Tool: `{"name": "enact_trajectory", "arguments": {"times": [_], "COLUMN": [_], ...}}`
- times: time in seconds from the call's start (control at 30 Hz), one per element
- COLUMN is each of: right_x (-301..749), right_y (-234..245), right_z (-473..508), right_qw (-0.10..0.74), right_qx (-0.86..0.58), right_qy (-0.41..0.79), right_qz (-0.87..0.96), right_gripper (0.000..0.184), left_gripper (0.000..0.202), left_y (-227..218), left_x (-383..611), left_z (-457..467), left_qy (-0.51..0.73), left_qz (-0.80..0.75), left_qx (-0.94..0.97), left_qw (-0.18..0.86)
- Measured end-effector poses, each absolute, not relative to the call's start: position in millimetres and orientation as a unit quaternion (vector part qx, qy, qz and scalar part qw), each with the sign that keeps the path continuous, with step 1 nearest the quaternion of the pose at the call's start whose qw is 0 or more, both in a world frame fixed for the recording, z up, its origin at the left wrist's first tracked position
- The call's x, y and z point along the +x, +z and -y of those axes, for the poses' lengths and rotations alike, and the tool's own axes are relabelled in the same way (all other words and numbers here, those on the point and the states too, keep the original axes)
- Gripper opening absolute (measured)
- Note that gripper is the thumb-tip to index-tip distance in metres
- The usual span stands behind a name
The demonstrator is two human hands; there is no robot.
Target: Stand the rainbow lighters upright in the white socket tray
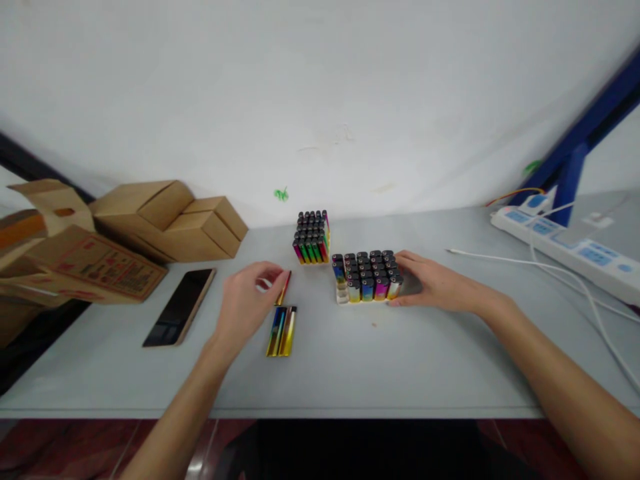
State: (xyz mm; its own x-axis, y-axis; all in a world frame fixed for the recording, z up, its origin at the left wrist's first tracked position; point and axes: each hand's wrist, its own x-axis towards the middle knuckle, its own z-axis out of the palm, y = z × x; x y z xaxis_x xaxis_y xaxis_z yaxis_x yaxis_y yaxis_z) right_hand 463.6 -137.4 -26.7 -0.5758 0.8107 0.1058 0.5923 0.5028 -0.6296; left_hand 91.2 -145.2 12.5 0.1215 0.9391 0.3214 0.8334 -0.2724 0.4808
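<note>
My left hand [253,293] has thumb and fingertips closed at the upper end of a red and gold lighter [283,291]. Just below it, two shiny lighters [282,331] in blue and gold lie side by side on the table. My right hand [425,283] grips the right side of a clear tray [343,299] packed with upright, black-topped lighters [373,273]. Vacant slots show at the tray's front left corner. Behind stands a second block of upright lighters [311,238] with green, pink and gold bodies.
A phone [179,308] lies left of my left hand, near an opened carton [95,263] and brown cardboard boxes [165,220]. Along the right side run a white power strip [570,247] and a white cable [520,256]. A white wall [320,120] closes off the back.
</note>
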Motion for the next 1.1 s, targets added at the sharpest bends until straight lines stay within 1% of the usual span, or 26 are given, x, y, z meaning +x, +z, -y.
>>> {"name": "enact_trajectory", "arguments": {"times": [0.1, 0.2, 0.27, 0.37, 0.5, 0.57, 0.6, 0.67, 0.73, 0.83, 0.9, 1.0, 1.1], "right_x": [463.7, 463.5, 463.4, 463.5, 463.5, 462.9, 462.4, 461.5, 460.8, 460.8, 461.4, 462.1, 461.9], "right_y": [-26.5, -26.0, -25.9, -27.0, -28.0, -27.1, -26.3, -24.5, -23.2, -23.3, -24.3, -25.3, -24.2], "right_z": [137.6, 137.7, 137.6, 137.0, 136.7, 137.3, 137.7, 138.8, 139.5, 139.6, 138.9, 138.1, 138.3], "right_qw": [0.199, 0.194, 0.193, 0.191, 0.195, 0.199, 0.2, 0.2, 0.2, 0.197, 0.196, 0.196, 0.193], "right_qx": [-0.414, -0.414, -0.415, -0.417, -0.416, -0.416, -0.416, -0.417, -0.418, -0.422, -0.419, -0.413, -0.414], "right_qy": [0.271, 0.27, 0.271, 0.272, 0.275, 0.278, 0.279, 0.277, 0.272, 0.273, 0.276, 0.277, 0.277], "right_qz": [0.846, 0.847, 0.847, 0.846, 0.844, 0.843, 0.842, 0.842, 0.843, 0.842, 0.843, 0.845, 0.845], "right_gripper": [0.069, 0.066, 0.065, 0.066, 0.067, 0.066, 0.065, 0.063, 0.063, 0.063, 0.066, 0.069, 0.07], "left_gripper": [0.034, 0.04, 0.04, 0.033, 0.029, 0.032, 0.034, 0.034, 0.032, 0.033, 0.035, 0.043, 0.046], "left_y": [7.4, -3.7, -9.7, -14.4, -10.0, -2.8, 1.5, 10.1, 16.9, 22.0, 23.3, 24.6, 23.5], "left_x": [77.6, 76.4, 77.8, 78.1, 78.2, 81.7, 84.8, 93.4, 104.4, 122.5, 133.7, 147.4, 156.8], "left_z": [144.2, 139.6, 134.1, 123.3, 117.1, 122.9, 127.9, 139.1, 148.0, 150.9, 147.7, 142.7, 141.5], "left_qy": [0.233, 0.199, 0.178, 0.159, 0.19, 0.231, 0.257, 0.285, 0.29, 0.311, 0.309, 0.291, 0.296], "left_qz": [-0.61, -0.627, -0.645, -0.648, -0.625, -0.609, -0.593, -0.535, -0.459, -0.405, -0.395, -0.405, -0.398], "left_qx": [0.756, 0.752, 0.741, 0.741, 0.747, 0.738, 0.73, 0.715, 0.709, 0.682, 0.692, 0.744, 0.778], "left_qw": [0.043, 0.036, 0.05, 0.08, 0.123, 0.176, 0.221, 0.348, 0.45, 0.523, 0.519, 0.446, 0.386]}}
